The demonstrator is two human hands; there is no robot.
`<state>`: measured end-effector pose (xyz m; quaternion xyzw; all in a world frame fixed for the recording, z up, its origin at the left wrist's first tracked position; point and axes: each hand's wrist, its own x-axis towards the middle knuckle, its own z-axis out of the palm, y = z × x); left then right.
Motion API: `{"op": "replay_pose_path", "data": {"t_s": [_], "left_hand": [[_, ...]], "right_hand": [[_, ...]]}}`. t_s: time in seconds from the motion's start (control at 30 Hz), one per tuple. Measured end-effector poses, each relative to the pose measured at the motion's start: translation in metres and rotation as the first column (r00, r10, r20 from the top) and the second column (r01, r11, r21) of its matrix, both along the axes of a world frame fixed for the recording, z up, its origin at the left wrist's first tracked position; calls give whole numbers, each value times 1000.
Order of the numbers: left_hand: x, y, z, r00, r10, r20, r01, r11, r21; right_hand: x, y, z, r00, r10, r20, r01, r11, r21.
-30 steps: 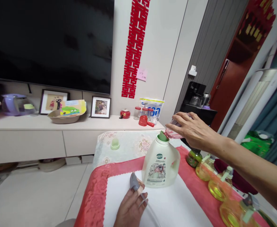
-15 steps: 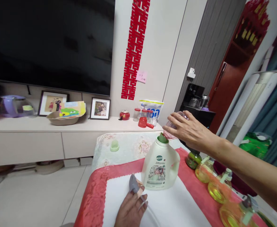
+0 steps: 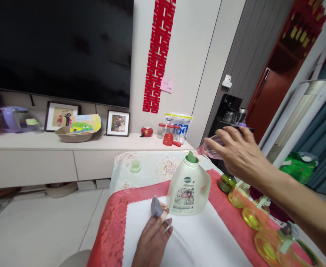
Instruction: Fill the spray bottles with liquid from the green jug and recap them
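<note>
Cradling a grey nozzle (image 3: 156,208) in my left hand (image 3: 154,239), I am curling my fingers around it just in front and to the left of a pale green jug (image 3: 187,185). The jug is standing upright, looking stiff and, I am guessing, heavy if full; its side handle (image 3: 207,189) is offering the surest hold. Above and right of the jug's mouth, my right hand (image 3: 236,152) is clasping a tilted, clear pinkish bottle (image 3: 210,149), its neck pointing at the jug without touching. I am expecting it to be light, squeezable and slippery when wet, best held mid-body. Beyond the jug, leftward, a green cap (image 3: 135,167) is resting.
</note>
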<state>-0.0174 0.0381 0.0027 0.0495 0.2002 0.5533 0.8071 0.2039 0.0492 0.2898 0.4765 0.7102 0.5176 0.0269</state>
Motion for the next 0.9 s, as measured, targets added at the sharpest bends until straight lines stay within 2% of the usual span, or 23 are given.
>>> {"op": "replay_pose_path", "data": {"t_s": [0.07, 0.1, 0.17, 0.23, 0.3, 0.4, 0.5, 0.63, 0.9], "left_hand": [[1, -2, 9, 1000, 27, -11, -27, 1000, 16], [1, -3, 12, 1000, 31, -6, -31, 999, 37], [1, -2, 17, 998, 54, 13, -55, 996, 73], [0, 0, 18, 996, 83, 23, -85, 993, 87], [-1, 2, 17, 992, 121, 37, -123, 990, 74], [-2, 4, 14, 984, 170, 51, -173, 984, 52], [-3, 5, 13, 979, 195, 53, -198, 979, 55], [-3, 5, 12, 982, 188, 35, -190, 980, 59], [-2, 4, 13, 984, 180, -8, -178, 978, 104]], "right_hand": [[6, -19, -11, 991, 5, -133, -4, 1000, 7], [9, -30, -19, 974, 26, -225, -36, 999, -40], [14, -52, -43, 903, 38, -428, -139, 968, -209], [19, -74, -74, 825, -25, -564, -227, 899, -373], [25, -93, -110, 784, -110, -610, -238, 855, -461], [33, -117, -161, 749, -212, -628, -191, 838, -511], [37, -130, -197, 703, -291, -649, -172, 816, -553], [29, -136, -215, 638, -308, -706, -213, 810, -546], [9, -128, -222, 572, -289, -768, -281, 810, -514]]}}
